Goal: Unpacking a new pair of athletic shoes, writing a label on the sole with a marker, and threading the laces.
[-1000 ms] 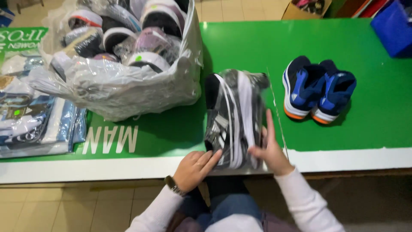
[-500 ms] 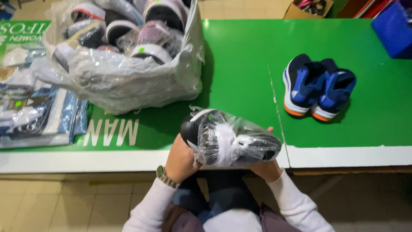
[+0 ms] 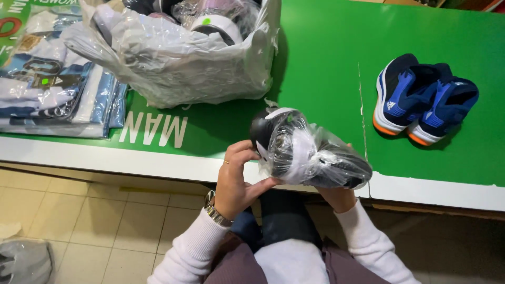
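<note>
A: Where's that bagged shoe pair (image 3: pixel 310 155) now?

B: Near table edge (image 3: pixel 131 160), lifted. Your left hand (image 3: pixel 236 181) is clenched around its toe end, right hand (image 3: pixel 336 197) grasping underneath. You look mid-wrap; tidying the plastic probably needs both hands steady.

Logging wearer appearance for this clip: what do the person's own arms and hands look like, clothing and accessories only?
Both arms are in long white sleeves with ribbed cuffs. The left hand is bare, with a silver metal-link wristwatch at the wrist and a thin ring on one finger. The right hand is mostly hidden; no jewellery shows on it.
</note>
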